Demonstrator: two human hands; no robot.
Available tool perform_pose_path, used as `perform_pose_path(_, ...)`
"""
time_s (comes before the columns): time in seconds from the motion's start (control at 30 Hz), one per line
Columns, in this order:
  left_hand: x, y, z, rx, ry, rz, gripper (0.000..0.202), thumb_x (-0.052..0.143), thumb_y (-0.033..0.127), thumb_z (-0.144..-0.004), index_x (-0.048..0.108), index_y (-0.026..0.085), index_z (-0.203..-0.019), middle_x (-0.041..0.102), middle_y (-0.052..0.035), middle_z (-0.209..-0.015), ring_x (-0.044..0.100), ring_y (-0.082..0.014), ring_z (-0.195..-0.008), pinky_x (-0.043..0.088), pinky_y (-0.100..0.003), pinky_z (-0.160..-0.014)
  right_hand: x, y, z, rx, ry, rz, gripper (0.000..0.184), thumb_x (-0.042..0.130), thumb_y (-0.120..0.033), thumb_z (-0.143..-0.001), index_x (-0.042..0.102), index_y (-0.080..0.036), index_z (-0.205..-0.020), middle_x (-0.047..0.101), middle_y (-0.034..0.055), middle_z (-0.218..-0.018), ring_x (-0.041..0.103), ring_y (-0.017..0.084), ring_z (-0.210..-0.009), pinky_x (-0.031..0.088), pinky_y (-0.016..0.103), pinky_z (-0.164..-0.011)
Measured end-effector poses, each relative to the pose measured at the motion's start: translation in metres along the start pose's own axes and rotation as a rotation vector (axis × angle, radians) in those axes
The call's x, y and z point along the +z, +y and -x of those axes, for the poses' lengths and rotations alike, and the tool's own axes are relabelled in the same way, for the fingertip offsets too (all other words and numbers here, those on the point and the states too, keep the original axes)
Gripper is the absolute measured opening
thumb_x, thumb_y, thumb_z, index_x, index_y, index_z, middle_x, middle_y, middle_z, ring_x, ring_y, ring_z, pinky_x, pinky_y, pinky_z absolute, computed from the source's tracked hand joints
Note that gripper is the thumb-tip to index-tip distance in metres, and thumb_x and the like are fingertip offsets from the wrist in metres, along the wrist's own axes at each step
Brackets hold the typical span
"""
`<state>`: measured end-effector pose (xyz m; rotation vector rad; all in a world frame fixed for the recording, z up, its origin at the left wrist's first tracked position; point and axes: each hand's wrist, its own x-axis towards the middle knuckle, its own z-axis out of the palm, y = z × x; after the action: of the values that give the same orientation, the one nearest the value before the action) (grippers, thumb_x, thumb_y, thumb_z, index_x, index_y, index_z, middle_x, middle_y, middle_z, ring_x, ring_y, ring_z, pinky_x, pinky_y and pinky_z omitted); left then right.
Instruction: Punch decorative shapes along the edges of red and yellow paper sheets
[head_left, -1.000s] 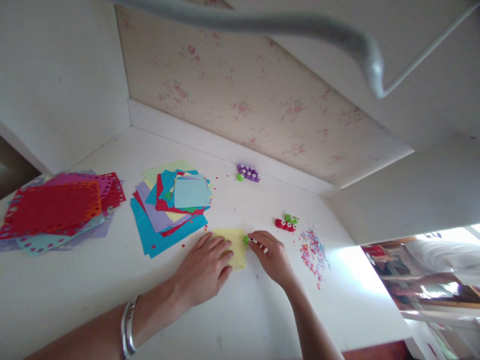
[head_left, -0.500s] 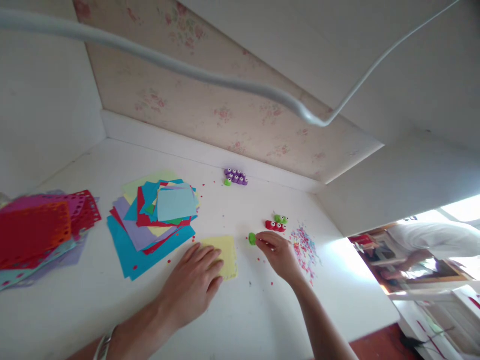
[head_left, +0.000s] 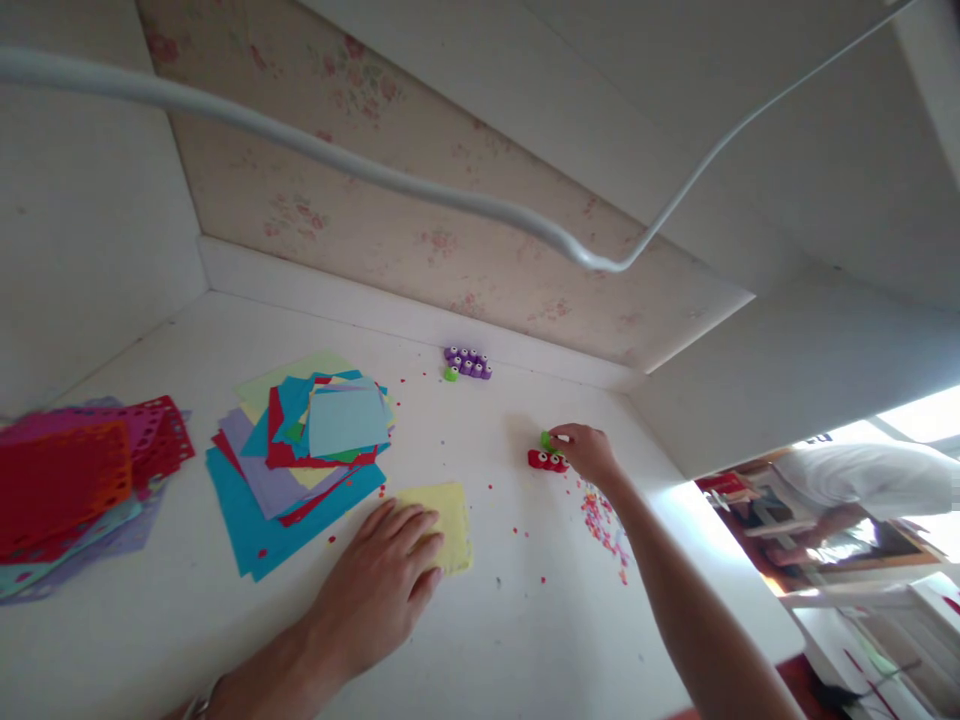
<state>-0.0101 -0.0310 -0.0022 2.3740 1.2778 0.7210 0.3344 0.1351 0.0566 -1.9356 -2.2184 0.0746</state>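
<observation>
My left hand (head_left: pixel 382 580) lies flat with fingers spread on a yellow paper square (head_left: pixel 448 520) on the white desk (head_left: pixel 480 640). My right hand (head_left: pixel 590 450) reaches far right, fingers pinched on a small green punch (head_left: pixel 547 439) just behind a row of red punches (head_left: pixel 547 460). A scatter of coloured paper confetti (head_left: pixel 600 520) lies under my right forearm.
A loose stack of coloured paper squares (head_left: pixel 304 450) sits left of the yellow sheet. Punched sheets in red and orange (head_left: pixel 75 470) lie at the far left. Purple punches (head_left: pixel 466 362) stand by the back wall. A grey cable (head_left: pixel 375 170) hangs overhead. Another person (head_left: pixel 862 490) is at the right.
My right hand has left the yellow paper's edge and carried the green punch right and back to the red punches. My left hand has stayed on the paper.
</observation>
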Motion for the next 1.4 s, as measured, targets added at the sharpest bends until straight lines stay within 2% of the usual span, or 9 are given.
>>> perform_pose_path(0.13,0.001,-0.001,0.0,-0.009,0.006,0.015,0.023,0.057,0.027,-0.091,0.065,0.028,-0.112,0.064,0.0009,-0.127,0.053,-0.0215,-0.123,0.027,-0.046,-0.114,0.004,-0.002,-0.006,-0.055,-0.064,0.059,0.018,0.06,-0.024,-0.081,0.077,-0.025,-0.077,0.076,0.0027,-0.085,0.069,0.022,-0.081,0.049,0.03,-0.077)
perform_pose_path(0.23,0.001,-0.001,0.0,-0.006,0.032,0.003,0.021,0.057,0.03,-0.092,0.065,0.028,-0.111,0.064,0.0004,-0.126,0.054,-0.021,-0.121,0.029,-0.045,-0.113,0.0,-0.016,-0.013,-0.084,-0.039,0.082,0.023,0.055,-0.026,-0.087,0.078,-0.023,-0.085,0.075,0.0061,-0.094,0.067,0.025,-0.09,0.049,0.034,-0.081)
perform_pose_path(0.43,0.002,-0.003,0.0,-0.018,0.138,-0.136,0.027,0.051,0.032,-0.096,0.064,0.023,-0.117,0.062,-0.0052,-0.13,0.053,-0.0239,-0.121,0.034,-0.045,-0.108,0.022,-0.086,-0.05,-0.23,-0.021,0.013,0.034,0.045,-0.024,-0.096,0.064,-0.024,-0.125,0.066,0.0036,-0.124,0.065,0.017,-0.103,0.047,0.027,-0.094)
perform_pose_path(0.53,0.005,-0.01,-0.001,-0.047,0.168,-0.241,0.034,0.051,0.032,-0.095,0.06,0.019,-0.126,0.057,-0.009,-0.137,0.05,-0.0275,-0.124,0.036,-0.046,-0.105,0.045,-0.123,-0.076,-0.288,-0.014,-0.016,0.045,0.044,-0.017,-0.095,0.049,-0.021,-0.14,0.051,0.0046,-0.143,0.05,0.017,-0.128,0.038,0.028,-0.107)
perform_pose_path(0.63,0.006,-0.017,-0.003,-0.106,0.158,-0.286,0.041,0.052,0.031,-0.095,0.055,0.015,-0.132,0.056,-0.0112,-0.139,0.05,-0.0288,-0.124,0.04,-0.046,-0.1,0.06,-0.142,-0.096,-0.303,-0.023,-0.024,0.049,0.043,-0.012,-0.095,0.045,-0.017,-0.143,0.043,0.0081,-0.149,0.04,0.02,-0.137,0.033,0.032,-0.112)
perform_pose_path(0.83,-0.001,-0.016,-0.007,-0.179,0.096,-0.192,0.044,0.052,0.024,-0.093,0.051,0.018,-0.136,0.062,-0.0091,-0.129,0.052,-0.0269,-0.117,0.039,-0.045,-0.096,0.067,-0.143,-0.101,-0.3,-0.061,-0.015,0.036,0.047,-0.013,-0.095,0.061,-0.019,-0.128,0.062,0.0115,-0.128,0.058,0.024,-0.118,0.041,0.035,-0.103)
perform_pose_path(1.03,-0.009,-0.017,-0.008,-0.201,0.082,-0.057,0.04,0.058,0.017,-0.085,0.058,0.023,-0.125,0.062,-0.0081,-0.112,0.055,-0.0261,-0.105,0.042,-0.043,-0.09,0.061,-0.145,-0.099,-0.368,-0.047,-0.037,0.045,0.048,-0.014,-0.094,0.05,-0.017,-0.139,0.045,0.0112,-0.147,0.041,0.022,-0.135,0.031,0.035,-0.112)
perform_pose_path(1.17,-0.005,-0.022,-0.007,-0.199,0.139,0.046,0.032,0.059,0.011,-0.08,0.064,0.024,-0.109,0.062,-0.0072,-0.111,0.058,-0.0259,-0.105,0.043,-0.044,-0.091,0.062,-0.149,-0.106,-0.38,-0.093,-0.069,0.041,0.048,-0.011,-0.093,0.059,-0.02,-0.131,0.055,0.0113,-0.137,0.052,0.024,-0.124,0.036,0.036,-0.107)
perform_pose_path(1.4,-0.011,-0.028,-0.012,-0.393,0.201,0.45,0.047,0.057,0.018,-0.083,0.05,0.021,-0.13,0.067,-0.0082,-0.12,0.067,-0.0217,-0.099,0.053,-0.031,-0.08,0.062,-0.144,-0.082,-0.315,-0.076,-0.247,0.02,0.058,-0.018,-0.09,0.072,-0.017,-0.104,0.066,0.0122,-0.116,0.061,0.024,-0.107,0.043,0.035,-0.099)
